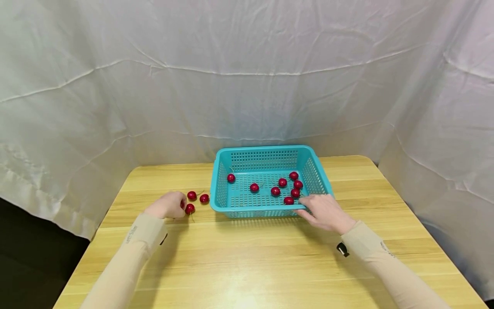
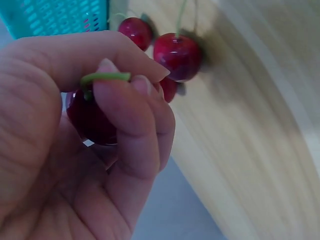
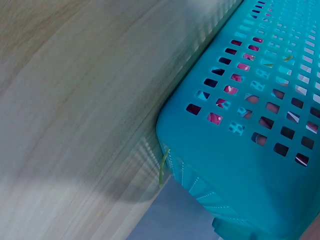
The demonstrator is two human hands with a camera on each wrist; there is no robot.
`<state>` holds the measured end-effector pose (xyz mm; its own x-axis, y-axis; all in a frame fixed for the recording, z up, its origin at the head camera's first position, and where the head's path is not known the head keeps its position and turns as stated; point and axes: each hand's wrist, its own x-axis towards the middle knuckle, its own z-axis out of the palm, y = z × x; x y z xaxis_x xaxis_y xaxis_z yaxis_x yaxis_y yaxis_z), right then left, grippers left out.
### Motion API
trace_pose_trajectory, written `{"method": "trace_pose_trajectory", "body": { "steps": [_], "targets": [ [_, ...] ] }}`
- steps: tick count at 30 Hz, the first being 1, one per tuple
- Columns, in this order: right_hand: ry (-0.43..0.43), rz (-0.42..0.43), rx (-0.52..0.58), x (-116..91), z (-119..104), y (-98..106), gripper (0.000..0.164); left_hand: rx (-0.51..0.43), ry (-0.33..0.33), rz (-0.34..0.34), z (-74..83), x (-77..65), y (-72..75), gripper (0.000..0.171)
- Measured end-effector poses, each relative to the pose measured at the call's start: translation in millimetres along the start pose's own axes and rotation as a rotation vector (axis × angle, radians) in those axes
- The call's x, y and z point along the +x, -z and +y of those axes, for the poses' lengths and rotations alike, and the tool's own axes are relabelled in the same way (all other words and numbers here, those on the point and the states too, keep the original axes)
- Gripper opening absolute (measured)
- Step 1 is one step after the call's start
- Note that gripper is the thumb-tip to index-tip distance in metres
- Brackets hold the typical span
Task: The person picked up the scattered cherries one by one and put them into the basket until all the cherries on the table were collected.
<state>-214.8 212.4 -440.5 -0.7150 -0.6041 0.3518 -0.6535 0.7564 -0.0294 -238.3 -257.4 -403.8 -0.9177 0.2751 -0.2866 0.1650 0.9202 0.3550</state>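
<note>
On the left of the table, my left hand [image 1: 168, 206] has its fingers curled around a dark red cherry [image 2: 92, 120], whose green stem pokes out between them in the left wrist view. Beside those fingertips lie three loose cherries, the nearest one [image 2: 177, 57] with its stem upward. My right hand [image 1: 326, 212] grips the front right rim of a turquoise plastic basket [image 1: 258, 209], thumb outside and fingers reaching inside. Several cherries [image 1: 275, 191] lie on the basket floor, mostly towards the right. The right wrist view shows the perforated basket wall [image 3: 215, 145], with fingertips partly visible through the holes.
The wooden table [image 1: 247, 257] stretches in front of the basket and to both sides. Pale curtains [image 1: 247, 98] hang behind and beside the table. A thin green stem [image 3: 162, 167] sticks out by the basket's corner in the right wrist view.
</note>
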Motion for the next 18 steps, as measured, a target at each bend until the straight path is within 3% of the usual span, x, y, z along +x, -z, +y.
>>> {"method": "trace_pose_trajectory", "body": {
  "steps": [10, 18],
  "targets": [
    [-0.009, -0.006, 0.009, 0.2, 0.7, -0.3, 0.035, 0.038, 0.019, -0.005, 6.7, 3.8, 5.8, 0.014],
    [-0.005, -0.005, 0.01, 0.1, 1.0, -1.0, 0.033, 0.022, 0.039, -0.031, 12.2, 7.3, 9.7, 0.011]
  ]
}}
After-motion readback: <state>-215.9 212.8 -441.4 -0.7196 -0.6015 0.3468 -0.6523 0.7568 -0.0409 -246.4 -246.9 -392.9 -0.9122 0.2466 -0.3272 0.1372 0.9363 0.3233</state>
